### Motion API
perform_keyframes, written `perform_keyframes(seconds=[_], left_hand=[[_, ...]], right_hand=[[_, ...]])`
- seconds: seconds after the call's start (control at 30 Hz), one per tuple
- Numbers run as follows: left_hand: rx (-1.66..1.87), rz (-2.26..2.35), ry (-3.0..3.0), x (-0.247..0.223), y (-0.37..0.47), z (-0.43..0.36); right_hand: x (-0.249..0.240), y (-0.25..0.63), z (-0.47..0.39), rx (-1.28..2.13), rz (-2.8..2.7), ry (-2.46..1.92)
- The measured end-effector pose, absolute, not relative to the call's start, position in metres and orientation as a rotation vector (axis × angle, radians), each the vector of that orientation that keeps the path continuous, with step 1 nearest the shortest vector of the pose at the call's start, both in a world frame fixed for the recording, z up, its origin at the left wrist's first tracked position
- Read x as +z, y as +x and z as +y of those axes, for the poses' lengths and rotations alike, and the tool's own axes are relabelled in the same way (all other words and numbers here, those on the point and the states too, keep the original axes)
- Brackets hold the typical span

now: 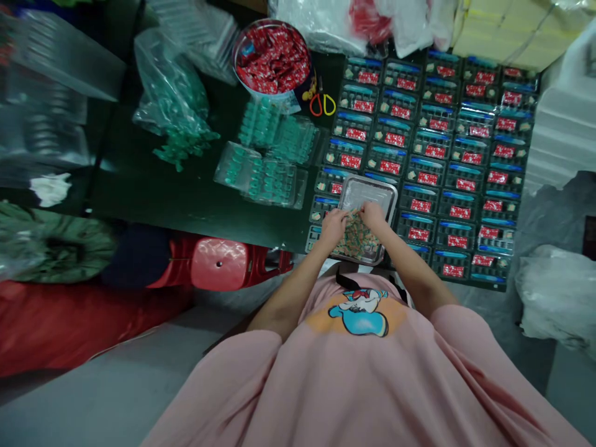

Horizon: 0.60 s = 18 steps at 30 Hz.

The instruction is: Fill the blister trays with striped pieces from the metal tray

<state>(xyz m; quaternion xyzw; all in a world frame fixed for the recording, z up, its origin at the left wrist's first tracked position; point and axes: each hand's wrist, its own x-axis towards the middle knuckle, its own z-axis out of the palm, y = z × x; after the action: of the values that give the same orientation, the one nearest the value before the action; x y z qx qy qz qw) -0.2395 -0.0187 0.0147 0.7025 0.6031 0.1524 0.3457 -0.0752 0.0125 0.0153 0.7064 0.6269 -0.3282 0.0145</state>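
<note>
Flanking the dark table, near left: red stool; tray pieces lie beneath half-curled left hand and right hand, grip unclear.

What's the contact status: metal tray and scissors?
Apart. The head view shows it: the metal tray lies nearer the person, the scissors farther off beside the tub, with flat packs between them.

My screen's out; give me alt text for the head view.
The left hand and right hand are close together over small greenish pieces in a silvery tray. Rows of red-and-blue packs spread mostly to the right; a tub of red packets stands beyond, leftward.
</note>
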Motion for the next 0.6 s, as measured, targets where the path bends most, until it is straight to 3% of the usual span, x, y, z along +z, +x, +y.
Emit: perform_keyframes(seconds=[0.17,0.4,0.6], left_hand=[[0.51,1.509,1.681,0.011,-0.229,0.003],[0.717,1.377,0.926,0.003,-0.224,0.01],[0.793,1.317,0.668,0.003,-0.22,0.005]], right_hand=[[0.007,-0.065,0.01,-1.261,2.039,2.356],[0.011,-0.055,0.006,-2.143,1.852,2.443],[0.014,-0.062,0.003,-2.389,1.741,2.408]])
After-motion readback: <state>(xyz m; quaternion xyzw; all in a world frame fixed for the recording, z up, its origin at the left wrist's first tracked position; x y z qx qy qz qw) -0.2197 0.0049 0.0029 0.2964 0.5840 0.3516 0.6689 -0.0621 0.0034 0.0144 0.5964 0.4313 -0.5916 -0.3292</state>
